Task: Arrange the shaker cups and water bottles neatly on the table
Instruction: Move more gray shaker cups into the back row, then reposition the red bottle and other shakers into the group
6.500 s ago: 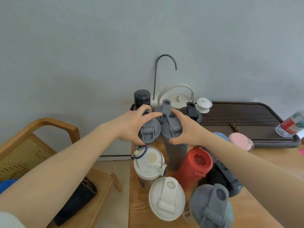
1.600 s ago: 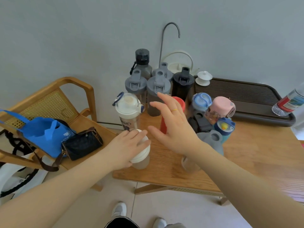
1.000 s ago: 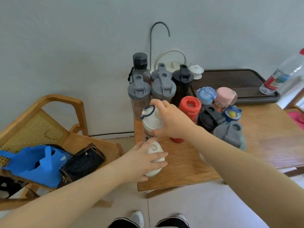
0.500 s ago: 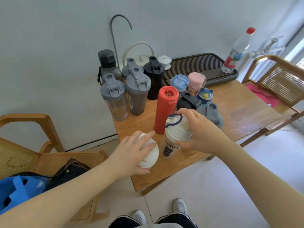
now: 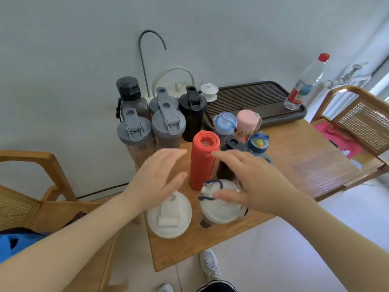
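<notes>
- Head view, nearest first: white flat-lid shaker stands upright near the table's front-left corner, free of either hand.
- Beside it on the right, white shaker with blue loop, upright. My right hand's thumb lies across its lid; cannot tell if it touches or just hovers.
- My left hand hangs above and behind the flat-lid shaker, fingers straight and spread, holding nothing.
- My right hand is also spread, fingers straight, gripping nothing; index tip sits at the red bottle's upper right side.
- Key relation: red bottle stands upright between my two hands, long axis vertical, just behind the two white shakers. Left fingertips are just to its left, right fingertips just to its right, so both are about equally near; right looks marginally closer.
- Judgement: next grab likely means closing in sideways round the red body, not from the top.
- Black flip-top bottle stands right of the red one, partly hidden under my right hand.
- Behind: two grey-lid shakers in a row, a third grey lid, black shaker, dark screw-cap bottle at the wall.
- Right cluster: blue-lid bottle, pink bottle, navy kids' bottle, packed close, not in a line.
- Farthest: dark slatted tray with clear red-cap bottle on its right end.
</notes>
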Motion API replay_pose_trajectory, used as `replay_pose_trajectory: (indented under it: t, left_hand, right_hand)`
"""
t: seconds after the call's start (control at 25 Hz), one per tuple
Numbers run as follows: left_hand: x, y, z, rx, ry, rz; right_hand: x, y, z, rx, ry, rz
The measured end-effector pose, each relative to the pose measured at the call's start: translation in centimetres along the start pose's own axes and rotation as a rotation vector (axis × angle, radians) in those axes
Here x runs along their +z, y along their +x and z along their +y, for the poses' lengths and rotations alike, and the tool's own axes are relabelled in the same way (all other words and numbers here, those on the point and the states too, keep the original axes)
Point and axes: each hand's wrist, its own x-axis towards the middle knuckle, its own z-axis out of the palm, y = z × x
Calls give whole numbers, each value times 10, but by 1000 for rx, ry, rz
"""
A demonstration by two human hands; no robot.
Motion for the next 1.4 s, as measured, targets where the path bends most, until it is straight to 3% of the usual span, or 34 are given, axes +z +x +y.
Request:
replay_pose_trajectory:
  t: [0.12,0.24,0.36,0.48,0.76,1.04,1.12,1.28,1.4]
  left_hand:
    - [-4,45,16,-42,2,13]
    - [4,82,28,-63,101,-78]
    - [11,100,31,-168,192,-210]
    - [15,98,28,-192,251,-278]
    - [5,66,16,-251,353,-187]
    - [-11,38,12,-339,355,-153]
    - [-12,37,10,-361,279,-161]
    - [-14,36,0,-412,65,-160]
    - [-17,28,-12,-434,-109,-142]
  right_hand:
    - [-23,27,47,106,109,100]
    - [-22,56,93,209,79,-125]
    - [-9,78,115,193,46,-320]
    - [-3,91,119,138,6,-366]
    - [14,108,113,36,-107,-504]
    - [19,119,93,-50,-111,-547]
    - [15,119,82,-122,-160,-481]
    - [-1,111,35,-373,269,-306]
    - [8,113,6,-417,233,-234]
